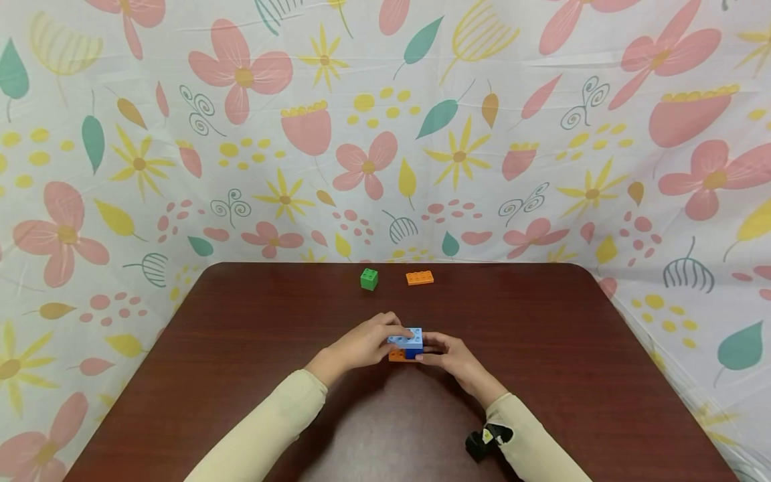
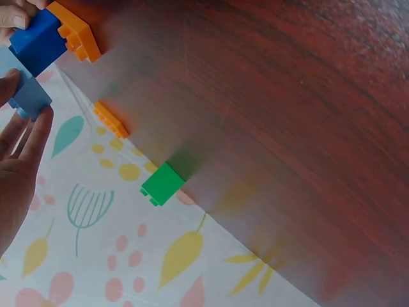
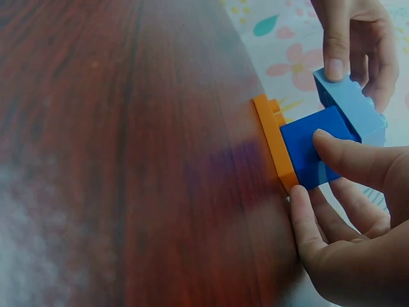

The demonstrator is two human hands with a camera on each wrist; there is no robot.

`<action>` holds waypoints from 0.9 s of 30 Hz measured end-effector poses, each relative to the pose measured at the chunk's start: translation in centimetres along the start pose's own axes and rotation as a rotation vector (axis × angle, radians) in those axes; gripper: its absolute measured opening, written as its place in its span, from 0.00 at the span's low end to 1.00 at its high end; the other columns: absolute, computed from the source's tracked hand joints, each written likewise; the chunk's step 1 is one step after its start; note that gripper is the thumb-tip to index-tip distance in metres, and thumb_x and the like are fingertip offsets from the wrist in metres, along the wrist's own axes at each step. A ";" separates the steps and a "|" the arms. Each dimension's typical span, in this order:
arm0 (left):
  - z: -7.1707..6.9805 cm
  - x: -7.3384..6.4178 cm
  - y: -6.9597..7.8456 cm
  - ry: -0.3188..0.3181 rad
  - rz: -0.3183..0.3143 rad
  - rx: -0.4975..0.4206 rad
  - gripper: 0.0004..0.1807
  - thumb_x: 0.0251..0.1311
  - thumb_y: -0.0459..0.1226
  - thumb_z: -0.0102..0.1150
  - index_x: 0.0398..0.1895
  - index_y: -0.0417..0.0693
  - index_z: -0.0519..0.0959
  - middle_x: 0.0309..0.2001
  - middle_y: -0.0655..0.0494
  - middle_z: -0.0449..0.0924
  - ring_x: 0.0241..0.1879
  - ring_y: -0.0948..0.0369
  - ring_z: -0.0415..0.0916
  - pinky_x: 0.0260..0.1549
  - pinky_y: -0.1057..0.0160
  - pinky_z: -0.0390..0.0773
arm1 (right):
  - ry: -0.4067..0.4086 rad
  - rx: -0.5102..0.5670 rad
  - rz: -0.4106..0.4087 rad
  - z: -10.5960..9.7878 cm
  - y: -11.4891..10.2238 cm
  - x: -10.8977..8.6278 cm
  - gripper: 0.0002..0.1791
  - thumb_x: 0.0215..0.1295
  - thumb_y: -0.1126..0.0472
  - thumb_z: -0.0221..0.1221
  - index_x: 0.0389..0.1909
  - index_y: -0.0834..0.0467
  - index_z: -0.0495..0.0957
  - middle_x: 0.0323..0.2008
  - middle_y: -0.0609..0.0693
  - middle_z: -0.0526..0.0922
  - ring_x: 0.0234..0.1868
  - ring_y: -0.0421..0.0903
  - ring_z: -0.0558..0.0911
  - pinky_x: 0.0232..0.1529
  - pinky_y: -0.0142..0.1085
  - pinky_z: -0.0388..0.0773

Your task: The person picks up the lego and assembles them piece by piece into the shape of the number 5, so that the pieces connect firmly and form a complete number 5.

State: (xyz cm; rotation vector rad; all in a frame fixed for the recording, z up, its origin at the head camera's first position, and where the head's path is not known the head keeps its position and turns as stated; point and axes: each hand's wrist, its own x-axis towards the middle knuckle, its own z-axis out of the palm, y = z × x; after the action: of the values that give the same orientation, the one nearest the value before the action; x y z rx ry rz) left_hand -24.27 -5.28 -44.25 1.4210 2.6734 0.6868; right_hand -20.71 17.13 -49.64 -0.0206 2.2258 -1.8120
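Note:
Before me near the table's middle, a dark blue brick [image 3: 303,141] sits on one end of an orange plate [image 3: 275,142]. My right hand [image 1: 454,365] pinches the dark blue brick, thumb on one side and fingers on the other, one fingertip by the plate's end. My left hand [image 1: 364,343] grips a light blue brick [image 3: 354,109] between thumb and fingers. It lies over the top of the dark blue brick, slightly tilted against it in the right wrist view, and overhangs the plate's bare studs. Fingers partly hide the light blue brick [image 1: 414,344] in the head view.
Toward the back edge of the dark wooden table [image 1: 271,301] stands a green brick [image 1: 369,280]. Right of it lies another orange plate [image 1: 419,278]. A flowered cloth [image 1: 385,221] hangs behind the table. A black device [image 1: 480,442] is at my right wrist.

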 end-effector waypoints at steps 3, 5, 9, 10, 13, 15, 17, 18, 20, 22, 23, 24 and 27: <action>-0.1 0.0 0.1 -0.003 -0.005 0.002 0.20 0.60 0.31 0.62 0.56 0.52 0.79 0.44 0.56 0.73 0.42 0.62 0.68 0.40 0.72 0.73 | 0.002 -0.003 0.001 0.0 -0.1 0.0 0.27 0.59 0.61 0.67 0.60 0.62 0.73 0.54 0.55 0.78 0.54 0.51 0.76 0.52 0.44 0.76; -0.2 0.0 0.2 -0.005 -0.011 0.009 0.20 0.60 0.31 0.62 0.56 0.52 0.79 0.44 0.56 0.73 0.42 0.63 0.68 0.41 0.72 0.73 | 0.002 -0.002 0.004 0.1 -0.1 0.0 0.27 0.59 0.61 0.66 0.60 0.61 0.73 0.54 0.55 0.78 0.54 0.51 0.76 0.52 0.44 0.76; -0.2 0.0 0.5 -0.012 -0.023 0.033 0.20 0.61 0.31 0.62 0.56 0.52 0.79 0.44 0.56 0.72 0.42 0.63 0.68 0.40 0.72 0.73 | 0.005 0.000 0.004 0.1 -0.1 0.0 0.27 0.59 0.62 0.66 0.59 0.62 0.74 0.54 0.55 0.78 0.54 0.51 0.76 0.51 0.44 0.77; -0.2 0.1 0.6 -0.012 -0.022 0.038 0.19 0.61 0.31 0.62 0.56 0.52 0.79 0.44 0.56 0.72 0.42 0.63 0.68 0.41 0.72 0.73 | 0.007 0.000 0.002 0.1 -0.1 0.0 0.26 0.59 0.62 0.66 0.59 0.62 0.74 0.54 0.55 0.78 0.53 0.51 0.76 0.51 0.44 0.77; -0.3 0.2 0.8 -0.017 -0.024 0.050 0.19 0.61 0.32 0.62 0.55 0.52 0.80 0.44 0.56 0.72 0.42 0.62 0.68 0.41 0.71 0.74 | 0.009 0.005 -0.002 0.1 -0.1 0.0 0.26 0.59 0.62 0.67 0.59 0.62 0.74 0.53 0.55 0.78 0.53 0.51 0.76 0.51 0.43 0.77; -0.3 0.3 0.9 -0.020 -0.033 0.056 0.19 0.61 0.32 0.62 0.55 0.52 0.80 0.44 0.56 0.72 0.43 0.62 0.68 0.42 0.71 0.74 | 0.003 0.006 -0.007 0.1 -0.1 -0.1 0.27 0.59 0.62 0.66 0.60 0.62 0.73 0.54 0.55 0.78 0.53 0.52 0.76 0.51 0.43 0.77; -0.2 0.3 0.9 -0.026 -0.046 0.059 0.19 0.61 0.32 0.62 0.55 0.53 0.80 0.44 0.56 0.72 0.43 0.62 0.68 0.42 0.72 0.74 | -0.002 0.005 -0.012 0.1 -0.1 -0.1 0.27 0.60 0.61 0.66 0.60 0.62 0.73 0.54 0.56 0.77 0.54 0.52 0.76 0.51 0.43 0.77; -0.2 0.3 0.9 -0.028 -0.051 0.061 0.19 0.61 0.32 0.62 0.56 0.53 0.80 0.44 0.56 0.72 0.43 0.62 0.68 0.42 0.72 0.74 | -0.004 0.003 -0.015 0.1 -0.1 -0.1 0.27 0.60 0.61 0.66 0.60 0.62 0.73 0.54 0.56 0.77 0.54 0.52 0.76 0.51 0.43 0.77; -0.1 0.3 0.9 -0.031 -0.052 0.060 0.19 0.62 0.32 0.62 0.56 0.53 0.80 0.44 0.56 0.72 0.43 0.62 0.68 0.42 0.72 0.74 | -0.005 0.001 -0.015 0.1 -0.2 -0.1 0.27 0.60 0.61 0.66 0.60 0.62 0.73 0.54 0.56 0.78 0.54 0.52 0.76 0.51 0.43 0.77; -0.1 0.3 0.9 -0.030 -0.047 0.058 0.18 0.62 0.32 0.62 0.55 0.53 0.80 0.44 0.56 0.72 0.43 0.62 0.68 0.42 0.71 0.74 | -0.002 -0.001 -0.014 0.0 -0.2 -0.2 0.27 0.60 0.61 0.66 0.60 0.62 0.73 0.53 0.55 0.78 0.53 0.52 0.76 0.51 0.43 0.77; -0.1 0.3 0.9 -0.029 -0.046 0.058 0.18 0.62 0.32 0.62 0.55 0.53 0.80 0.44 0.56 0.72 0.43 0.62 0.67 0.43 0.71 0.74 | -0.003 -0.001 -0.015 0.0 -0.2 -0.2 0.27 0.60 0.61 0.66 0.59 0.62 0.73 0.53 0.55 0.78 0.53 0.51 0.76 0.51 0.43 0.77; -0.1 0.3 0.9 -0.028 -0.047 0.060 0.18 0.62 0.32 0.62 0.55 0.53 0.80 0.44 0.56 0.72 0.43 0.62 0.67 0.43 0.71 0.74 | -0.005 -0.002 -0.016 0.0 -0.2 -0.2 0.27 0.60 0.61 0.66 0.60 0.62 0.73 0.53 0.55 0.78 0.53 0.51 0.76 0.51 0.43 0.77; -0.1 0.4 0.9 -0.030 -0.050 0.066 0.18 0.62 0.32 0.61 0.55 0.53 0.80 0.45 0.56 0.72 0.43 0.62 0.67 0.42 0.71 0.74 | -0.010 0.001 -0.024 -0.1 -0.2 -0.2 0.27 0.60 0.62 0.66 0.60 0.63 0.73 0.53 0.55 0.78 0.53 0.51 0.76 0.50 0.43 0.77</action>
State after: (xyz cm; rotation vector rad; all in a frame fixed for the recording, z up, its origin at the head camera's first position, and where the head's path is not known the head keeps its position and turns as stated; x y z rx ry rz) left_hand -23.79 -4.58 -43.77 1.3618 2.7231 0.5743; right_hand -20.57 17.20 -49.44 -0.0563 2.2270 -1.8208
